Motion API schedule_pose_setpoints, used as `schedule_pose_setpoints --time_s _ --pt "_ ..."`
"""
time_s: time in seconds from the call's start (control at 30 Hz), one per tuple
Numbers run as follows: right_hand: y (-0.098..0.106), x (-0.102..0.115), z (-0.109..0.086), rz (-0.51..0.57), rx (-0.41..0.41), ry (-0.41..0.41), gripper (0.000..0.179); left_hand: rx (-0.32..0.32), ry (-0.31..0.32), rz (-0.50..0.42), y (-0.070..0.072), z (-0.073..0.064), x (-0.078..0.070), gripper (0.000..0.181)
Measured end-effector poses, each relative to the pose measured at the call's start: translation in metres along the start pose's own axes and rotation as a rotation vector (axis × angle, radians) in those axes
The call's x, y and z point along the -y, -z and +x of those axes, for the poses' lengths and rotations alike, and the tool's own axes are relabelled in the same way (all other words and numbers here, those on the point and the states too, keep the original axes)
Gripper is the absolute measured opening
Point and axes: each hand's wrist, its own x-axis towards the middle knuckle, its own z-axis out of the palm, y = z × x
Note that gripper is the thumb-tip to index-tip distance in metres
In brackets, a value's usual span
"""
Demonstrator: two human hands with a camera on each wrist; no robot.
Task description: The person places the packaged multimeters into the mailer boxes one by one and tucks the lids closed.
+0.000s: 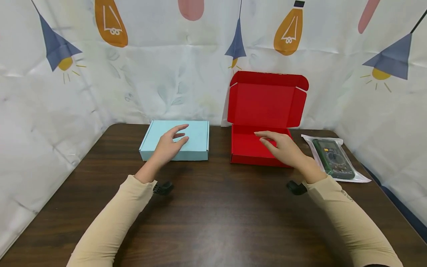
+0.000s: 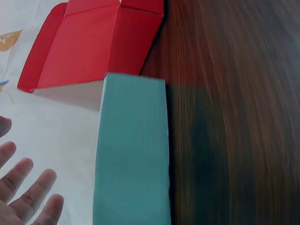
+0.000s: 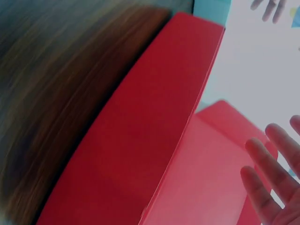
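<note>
A closed light-blue cardboard box (image 1: 195, 139) lies at the back of the table, left of the middle. My left hand (image 1: 168, 144) hovers over its front part, fingers spread and holding nothing; the left wrist view shows these fingers (image 2: 40, 192) beside the box's front side (image 2: 133, 150). To the right stands a red cardboard box (image 1: 253, 159) with its lid (image 1: 263, 104) raised. Over its open tray is my right hand (image 1: 281, 148), thumb apart from the fingers and nothing between them. In the right wrist view, its fingers (image 3: 269, 178) extend past the red front wall (image 3: 145, 117).
A green multimeter (image 1: 333, 157) in a clear plastic bag lies at the table's right edge, beside the right forearm. Behind the dark wooden table (image 1: 213, 211) hangs a white printed curtain (image 1: 150, 81). Each wrist carries a small black device (image 1: 163, 188).
</note>
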Motion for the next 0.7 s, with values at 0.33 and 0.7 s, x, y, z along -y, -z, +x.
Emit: schedule_pose_setpoints --time_s 0.33,0.7 --pt "0.018 -0.029 -0.018 -0.098 -0.268 0.131 0.035 0.017 -0.049 -0.072 -0.032 0.01 -0.016 0.048" --pt "0.035 -0.057 -0.032 -0.114 -0.408 -0.013 0.033 0.091 -0.077 -0.138 -0.073 0.019 -0.025 0.054"
